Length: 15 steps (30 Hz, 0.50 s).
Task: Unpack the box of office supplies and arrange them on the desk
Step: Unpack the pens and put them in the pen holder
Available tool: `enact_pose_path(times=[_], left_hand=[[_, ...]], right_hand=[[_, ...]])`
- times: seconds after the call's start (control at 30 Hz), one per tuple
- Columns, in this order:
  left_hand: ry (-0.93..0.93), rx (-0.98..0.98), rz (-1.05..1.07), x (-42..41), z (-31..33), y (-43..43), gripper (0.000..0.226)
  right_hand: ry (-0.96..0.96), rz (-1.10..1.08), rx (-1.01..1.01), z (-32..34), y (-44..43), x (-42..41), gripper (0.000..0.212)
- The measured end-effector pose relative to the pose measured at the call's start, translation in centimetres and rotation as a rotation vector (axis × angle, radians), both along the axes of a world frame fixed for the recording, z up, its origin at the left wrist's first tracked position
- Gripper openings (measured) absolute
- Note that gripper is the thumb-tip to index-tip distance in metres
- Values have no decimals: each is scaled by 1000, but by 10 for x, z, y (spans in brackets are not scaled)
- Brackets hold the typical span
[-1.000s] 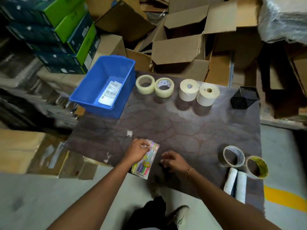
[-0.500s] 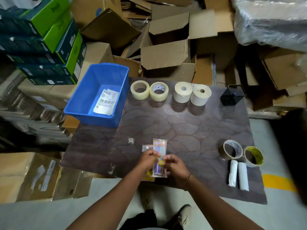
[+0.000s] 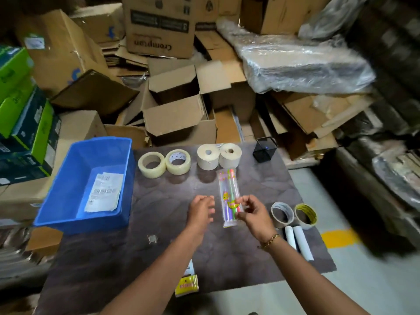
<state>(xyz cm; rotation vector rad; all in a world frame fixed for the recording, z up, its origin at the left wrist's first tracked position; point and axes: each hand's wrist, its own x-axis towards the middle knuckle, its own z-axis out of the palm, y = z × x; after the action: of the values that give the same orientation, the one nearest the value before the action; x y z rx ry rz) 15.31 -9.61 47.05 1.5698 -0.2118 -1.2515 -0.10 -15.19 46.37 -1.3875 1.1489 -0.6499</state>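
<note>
My right hand (image 3: 254, 212) pinches the lower end of a clear packet of coloured pens (image 3: 229, 196), held above the dark desk (image 3: 163, 223). Just left of the packet, my left hand (image 3: 201, 212) hangs loosely curled and holds nothing. A blue plastic bin (image 3: 68, 201) stands at the desk's left with a printed paper sheet (image 3: 104, 192) inside. A second packet with a yellow label (image 3: 186, 284) lies at the near edge, partly under my left forearm.
Two clear tape rolls (image 3: 151, 164) (image 3: 178, 161) and two paper rolls (image 3: 208, 156) (image 3: 230, 155) line the far edge, beside a black mesh holder (image 3: 264, 149). Two tape rolls (image 3: 282, 215) (image 3: 305, 215) and two white rolls (image 3: 298, 243) lie at right. Cardboard boxes (image 3: 179, 117) pile up behind.
The pen packet passed from both hands to my right hand alone and rose toward the desk's middle. My left hand let go. The view tilted up, showing the second packet near the edge.
</note>
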Motion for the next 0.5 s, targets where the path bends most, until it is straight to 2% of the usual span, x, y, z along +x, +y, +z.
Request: enact_pose_path(times=[0.1,0.2,0.33,0.43,0.5], left_hand=[[383,45,-164,13,10,0,33],[547,14,-389,22,14,-1,57],[612,-54,-415,11,25,-9,36],[417,-138,-325,-3,19,-20,40],[370,-204,-284,-8,19,-26,36]], right_hand=[[46,81,-139,15,-11,-9,33],[137,157,-283,23,-22,-17,28],[261,184,-496,33,-31,-21,29],[287,99,-568,42,-36,-24,29],[234,25,-506,50,-33,-26,27]])
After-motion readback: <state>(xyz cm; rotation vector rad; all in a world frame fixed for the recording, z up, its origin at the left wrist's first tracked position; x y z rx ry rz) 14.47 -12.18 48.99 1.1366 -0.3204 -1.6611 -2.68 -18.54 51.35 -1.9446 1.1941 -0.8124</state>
